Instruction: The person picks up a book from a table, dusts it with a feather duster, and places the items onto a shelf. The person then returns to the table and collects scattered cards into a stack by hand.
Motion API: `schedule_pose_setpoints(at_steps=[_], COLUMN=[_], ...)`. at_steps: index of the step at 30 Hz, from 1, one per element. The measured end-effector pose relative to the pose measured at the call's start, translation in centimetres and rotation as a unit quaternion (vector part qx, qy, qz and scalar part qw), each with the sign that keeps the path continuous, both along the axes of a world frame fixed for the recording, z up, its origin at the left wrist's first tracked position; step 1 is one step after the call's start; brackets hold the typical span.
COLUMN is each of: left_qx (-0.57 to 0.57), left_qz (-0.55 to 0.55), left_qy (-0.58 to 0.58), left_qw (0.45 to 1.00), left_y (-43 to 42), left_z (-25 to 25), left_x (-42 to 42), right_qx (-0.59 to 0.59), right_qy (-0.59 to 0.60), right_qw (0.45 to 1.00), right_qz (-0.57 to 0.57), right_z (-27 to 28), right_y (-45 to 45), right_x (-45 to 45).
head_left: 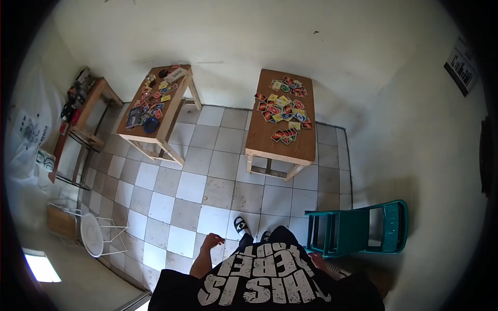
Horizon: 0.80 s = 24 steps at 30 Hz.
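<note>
My left hand (213,241) hangs away from my body over the tiled floor, its fingers loosely bent and apart. I see nothing held in it. My right hand (317,260) is low at my other side, near the green plastic chair (345,233); its fingers are too small and partly hidden to read. Further ahead stands a wooden table (280,147) with many playing cards (282,110) scattered and overlapping on its top, out of reach of both hands.
A second wooden table (174,111) at the left carries cards, a blue round object (151,125) and a dark box (134,116). A white round stool (92,235) and a brown-seated chair (62,222) stand at far left. A bench (88,106) lines the wall.
</note>
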<state>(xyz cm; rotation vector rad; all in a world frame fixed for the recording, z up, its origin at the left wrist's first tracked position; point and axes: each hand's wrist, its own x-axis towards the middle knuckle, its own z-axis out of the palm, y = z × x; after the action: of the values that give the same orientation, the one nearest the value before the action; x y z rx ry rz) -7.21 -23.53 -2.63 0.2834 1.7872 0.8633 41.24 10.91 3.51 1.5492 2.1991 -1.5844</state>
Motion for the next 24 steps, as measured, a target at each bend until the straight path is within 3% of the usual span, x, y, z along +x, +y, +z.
schedule_pose_setpoints(at_steps=[2, 3, 4, 7, 9, 10, 12, 15, 18, 20, 24], left_qx=[0.010, 0.080, 0.078, 0.145, 0.132, 0.126, 0.051, -0.058, -0.132, -0.143, -0.183], left_qz=[-0.016, -0.010, -0.012, 0.094, 0.080, 0.070, 0.022, -0.060, -0.023, 0.028, -0.061], left_qy=[0.045, 0.117, 0.162, 0.147, 0.135, 0.130, 0.087, 0.037, -0.037, -0.042, 0.047], left_qw=[0.999, 0.990, 0.984, 0.974, 0.979, 0.981, 0.995, 0.996, 0.990, 0.988, 0.980], left_y=[3.2, 4.2, 6.0, 9.1, 9.5, 9.6, 8.9, 6.0, 3.2, 2.4, 3.2], left_z=[1.2, 0.9, 2.8, 4.0, 3.5, 3.1, 1.9, -1.5, -2.7, -0.8, 5.1], left_x=[-3.4, -4.8, -5.9, -7.7, -7.6, -7.8, -7.2, -5.5, -3.6, -2.4, -2.1], right_qx=[0.196, 0.288, 0.246, 0.210, 0.058, -0.052, -0.111, -0.095, -0.084, -0.079, -0.083], right_qy=[-0.007, -0.001, 0.033, -0.090, -0.097, -0.085, -0.065, -0.047, -0.018, -0.021, 0.006], right_qw=[0.974, 0.942, 0.965, 0.935, 0.984, 0.995, 0.987, 0.992, 0.996, 0.995, 0.992], right_qz=[0.112, 0.174, 0.082, 0.272, 0.138, -0.003, -0.096, -0.066, 0.011, 0.064, 0.098], right_z=[-3.7, -7.1, -12.8, -11.3, -7.3, -5.7, -3.3, -1.9, -1.9, -3.0, -5.5], right_y=[-0.6, -0.6, -1.5, 0.8, 1.8, 2.1, 3.7, 7.4, 10.8, 13.5, 18.9], right_x=[3.0, 5.2, 7.7, 6.6, 1.4, -1.6, -7.3, -14.8, -21.3, -25.1, -31.9])
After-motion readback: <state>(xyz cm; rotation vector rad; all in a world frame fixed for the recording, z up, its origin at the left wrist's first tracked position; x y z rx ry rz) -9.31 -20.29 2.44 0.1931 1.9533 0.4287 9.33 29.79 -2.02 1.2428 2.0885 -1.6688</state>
